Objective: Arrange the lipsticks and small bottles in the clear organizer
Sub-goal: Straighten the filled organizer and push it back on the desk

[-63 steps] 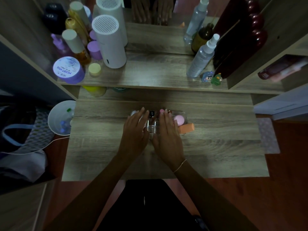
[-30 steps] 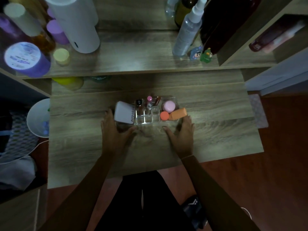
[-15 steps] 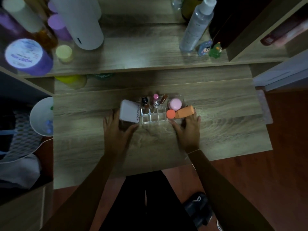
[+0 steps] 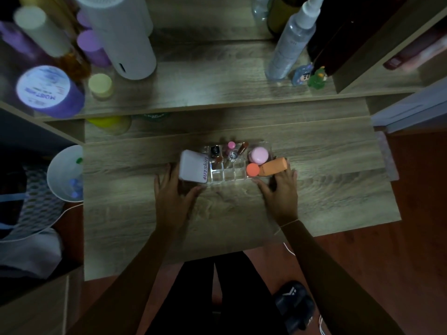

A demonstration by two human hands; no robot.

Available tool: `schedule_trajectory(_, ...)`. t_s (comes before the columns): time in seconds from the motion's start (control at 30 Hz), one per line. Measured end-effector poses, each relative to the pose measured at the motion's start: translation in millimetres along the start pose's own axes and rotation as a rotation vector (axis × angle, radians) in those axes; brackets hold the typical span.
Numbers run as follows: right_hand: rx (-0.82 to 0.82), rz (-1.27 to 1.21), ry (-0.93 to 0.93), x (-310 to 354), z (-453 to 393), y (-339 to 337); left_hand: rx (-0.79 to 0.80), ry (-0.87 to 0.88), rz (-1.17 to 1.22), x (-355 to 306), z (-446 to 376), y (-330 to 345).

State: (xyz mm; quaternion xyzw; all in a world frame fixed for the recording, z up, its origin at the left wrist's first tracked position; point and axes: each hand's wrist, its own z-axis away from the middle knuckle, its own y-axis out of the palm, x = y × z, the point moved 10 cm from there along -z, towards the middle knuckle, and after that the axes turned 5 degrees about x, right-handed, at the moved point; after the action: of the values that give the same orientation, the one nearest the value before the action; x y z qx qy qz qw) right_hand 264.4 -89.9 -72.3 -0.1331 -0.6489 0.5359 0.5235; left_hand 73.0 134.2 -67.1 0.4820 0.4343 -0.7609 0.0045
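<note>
The clear organizer (image 4: pixel 223 175) sits at the table's (image 4: pixel 326 189) centre, lipsticks (image 4: pixel 242 149) standing in its 12 o'clock cells. The left hand (image 4: pixel 173 201) at 9 o'clock and right hand (image 4: pixel 281 193) at 3 o'clock flank it, fingers (image 4: pixel 260 183) spread apart, clamping nothing.

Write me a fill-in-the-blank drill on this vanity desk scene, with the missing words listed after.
1. The white tube sits at the clear organizer's ____ end.
2. The round jar in the organizer has a ____ lid.
3. The right hand rests beside the ____ sponge.
4. The left hand lies flat, holding ____.

Missing words: left; pink; orange; nothing
</note>
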Motion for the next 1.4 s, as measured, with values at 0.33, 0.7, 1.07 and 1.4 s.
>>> schedule_trajectory(0.33,0.000,0.004,-0.017,-6.5,-3.2,-7.8,0.005,-0.017,-0.038,-7.1,-1.5,7.3)
schedule_trajectory(0.7,0.024,0.032,-0.048,-24.1,-14.6,-18.8,-0.027,-0.006,-0.032,-28.1,0.7,18.8)
schedule_trajectory(1.07,0.003,0.045,-0.072,-53.2,-21.6,-44.6,-0.012,-0.047,-0.020,-47.2,-3.9,52.5)
schedule_trajectory(1.4,-0.024,0.029,-0.066,-89.3,-27.2,-71.8,0.030,-0.029,-0.009,-76.9,-10.3,87.6)
